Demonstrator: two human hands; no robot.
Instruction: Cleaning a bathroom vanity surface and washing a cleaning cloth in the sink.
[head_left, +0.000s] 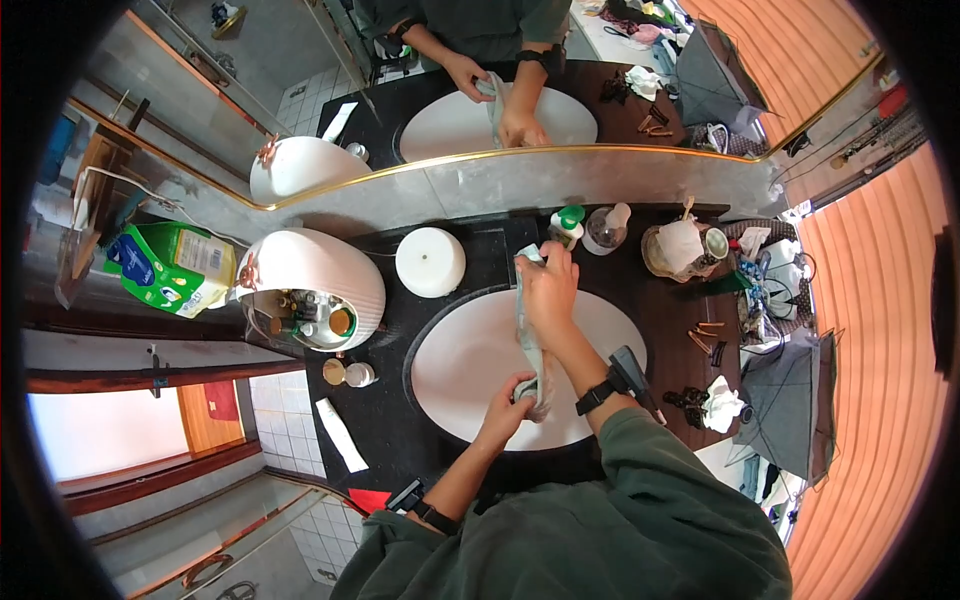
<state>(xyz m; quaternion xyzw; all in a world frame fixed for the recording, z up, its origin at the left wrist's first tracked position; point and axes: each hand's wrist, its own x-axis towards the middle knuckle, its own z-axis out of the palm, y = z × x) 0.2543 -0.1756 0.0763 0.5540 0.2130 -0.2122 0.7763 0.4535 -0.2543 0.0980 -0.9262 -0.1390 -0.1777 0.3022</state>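
Note:
A pale grey-green cloth (527, 330) stretches lengthwise over the white oval sink (457, 360). My left hand (508, 409) grips its near end above the lower part of the basin. Its far end is in my right hand (550, 285), at the back rim of the sink, just in front of a green-capped bottle (568, 223) and a clear pump bottle (605, 229). The faucet cannot be made out. The mirror (480, 112) repeats both hands and the cloth.
Left of the sink are a round white device (430, 262), a white ribbed cosmetics case (322, 262), small jars (360, 374), a white tube (341, 435) and a green refill pouch (172, 266). On the right stand a toothbrush holder (686, 251), hair clips (701, 341) and a crumpled tissue (722, 405).

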